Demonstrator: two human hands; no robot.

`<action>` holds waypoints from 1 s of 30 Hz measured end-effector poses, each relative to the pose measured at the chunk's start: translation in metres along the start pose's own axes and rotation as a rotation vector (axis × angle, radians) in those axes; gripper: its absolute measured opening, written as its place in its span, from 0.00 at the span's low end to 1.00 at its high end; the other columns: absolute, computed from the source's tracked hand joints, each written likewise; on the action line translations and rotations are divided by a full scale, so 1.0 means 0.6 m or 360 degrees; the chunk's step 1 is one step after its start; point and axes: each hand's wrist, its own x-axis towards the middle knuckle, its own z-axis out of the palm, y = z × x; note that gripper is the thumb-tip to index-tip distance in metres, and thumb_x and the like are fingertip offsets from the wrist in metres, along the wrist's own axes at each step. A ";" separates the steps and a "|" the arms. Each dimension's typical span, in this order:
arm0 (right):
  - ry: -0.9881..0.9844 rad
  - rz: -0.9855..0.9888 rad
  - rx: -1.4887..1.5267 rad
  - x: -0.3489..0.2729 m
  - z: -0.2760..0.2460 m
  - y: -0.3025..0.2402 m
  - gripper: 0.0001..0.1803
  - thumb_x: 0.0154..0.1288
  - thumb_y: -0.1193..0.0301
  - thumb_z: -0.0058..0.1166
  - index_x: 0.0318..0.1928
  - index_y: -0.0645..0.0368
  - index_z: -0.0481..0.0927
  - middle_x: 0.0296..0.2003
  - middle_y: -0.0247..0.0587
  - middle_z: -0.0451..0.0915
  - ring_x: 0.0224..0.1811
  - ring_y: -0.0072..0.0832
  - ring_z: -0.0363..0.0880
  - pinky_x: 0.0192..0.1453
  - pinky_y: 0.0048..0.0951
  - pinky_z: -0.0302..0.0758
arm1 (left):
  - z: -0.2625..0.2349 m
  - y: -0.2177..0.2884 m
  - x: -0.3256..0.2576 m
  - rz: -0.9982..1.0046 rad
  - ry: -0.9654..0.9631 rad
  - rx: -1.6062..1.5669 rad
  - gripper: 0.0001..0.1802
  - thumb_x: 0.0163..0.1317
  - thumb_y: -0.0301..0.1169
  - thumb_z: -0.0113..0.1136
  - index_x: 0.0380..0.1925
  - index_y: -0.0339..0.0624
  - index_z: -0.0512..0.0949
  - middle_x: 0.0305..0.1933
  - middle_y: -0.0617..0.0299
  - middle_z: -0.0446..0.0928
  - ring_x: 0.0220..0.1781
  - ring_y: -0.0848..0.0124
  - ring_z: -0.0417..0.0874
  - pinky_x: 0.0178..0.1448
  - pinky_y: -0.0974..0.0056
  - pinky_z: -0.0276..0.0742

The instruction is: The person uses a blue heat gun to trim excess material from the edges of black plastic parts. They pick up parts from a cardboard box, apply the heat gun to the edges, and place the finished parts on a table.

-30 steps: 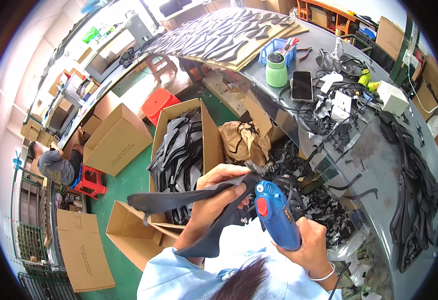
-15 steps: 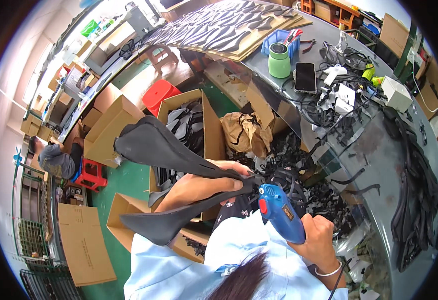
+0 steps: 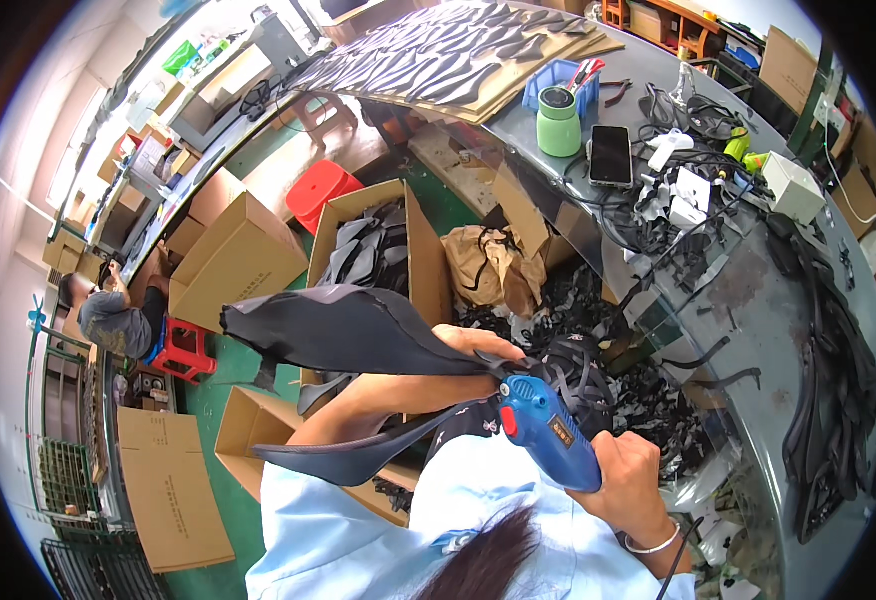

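Observation:
My left hand (image 3: 470, 345) is wrapped round the narrow end of a long, curved black padded piece (image 3: 343, 328). Its two wide arms spread out to the left, one above my forearm and one below. In my right hand (image 3: 630, 482) is a blue handheld power tool (image 3: 556, 438) with a red button on its side. The tool's head meets the narrow end of the black piece, close to my left fingers. What its tip does there is hidden. Below my hands, a dark patterned cloth (image 3: 458, 422) covers my lap.
Cardboard boxes (image 3: 428, 255) stand by my knees, one with grey and black pieces. Black scraps (image 3: 678, 440) pile up under the grey table (image 3: 748, 290). On it are a green bottle (image 3: 558, 128), a phone (image 3: 611, 157) and black strips. A person (image 3: 118, 318) sits far left.
The black piece has turned, its upper arm now lower and showing more of its broad face. The power tool has shifted slightly left and down, with my right hand still round it.

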 end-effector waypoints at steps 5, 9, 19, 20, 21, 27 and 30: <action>0.0004 -0.0049 0.0061 0.007 0.004 -0.009 0.20 0.36 0.68 0.68 0.21 0.57 0.66 0.14 0.40 0.67 0.15 0.39 0.69 0.22 0.35 0.65 | 0.014 -0.002 0.014 0.0076 -0.0021 0.0271 0.21 0.51 0.19 0.59 0.48 0.34 0.76 0.48 0.52 0.79 0.49 0.63 0.80 0.53 0.63 0.74; 0.0030 -0.0048 0.0062 0.011 0.014 -0.017 0.21 0.39 0.66 0.69 0.22 0.57 0.66 0.13 0.39 0.69 0.13 0.37 0.69 0.21 0.34 0.64 | 0.026 -0.038 0.019 0.0344 0.0158 0.0396 0.20 0.51 0.21 0.60 0.47 0.32 0.75 0.43 0.52 0.79 0.46 0.64 0.80 0.52 0.63 0.74; 0.0092 0.0118 -0.0024 0.013 0.017 -0.005 0.20 0.35 0.70 0.67 0.24 0.58 0.67 0.15 0.41 0.69 0.17 0.41 0.71 0.24 0.38 0.67 | 0.018 0.034 -0.009 0.0949 0.1403 -0.0910 0.22 0.54 0.29 0.66 0.48 0.39 0.71 0.47 0.57 0.74 0.48 0.70 0.77 0.55 0.65 0.72; 0.0084 0.0120 -0.0028 0.014 0.017 -0.007 0.20 0.35 0.70 0.67 0.24 0.58 0.67 0.15 0.41 0.69 0.17 0.41 0.71 0.24 0.38 0.67 | 0.025 0.033 -0.006 0.0978 0.1445 -0.0971 0.21 0.54 0.29 0.66 0.47 0.39 0.71 0.46 0.57 0.74 0.48 0.70 0.77 0.55 0.65 0.72; 0.0089 0.0121 -0.0017 0.014 0.016 -0.009 0.20 0.35 0.70 0.67 0.24 0.58 0.67 0.16 0.41 0.69 0.18 0.41 0.71 0.24 0.37 0.68 | 0.033 0.032 -0.003 0.1008 0.1485 -0.1033 0.20 0.54 0.29 0.66 0.47 0.39 0.71 0.46 0.57 0.74 0.48 0.69 0.77 0.54 0.65 0.72; 0.0107 0.0127 0.0093 0.016 0.012 -0.015 0.21 0.36 0.69 0.69 0.24 0.58 0.66 0.16 0.41 0.69 0.18 0.41 0.72 0.24 0.36 0.68 | 0.063 0.034 0.008 0.1029 0.1587 -0.1030 0.18 0.56 0.27 0.62 0.46 0.39 0.70 0.45 0.58 0.71 0.47 0.69 0.76 0.55 0.64 0.71; 0.0120 0.0130 0.0141 0.017 0.013 -0.018 0.23 0.37 0.67 0.71 0.23 0.58 0.65 0.15 0.41 0.68 0.18 0.40 0.72 0.23 0.35 0.68 | 0.074 0.032 0.014 0.1040 0.1613 -0.0990 0.17 0.56 0.27 0.62 0.45 0.38 0.70 0.45 0.57 0.70 0.47 0.69 0.75 0.55 0.64 0.70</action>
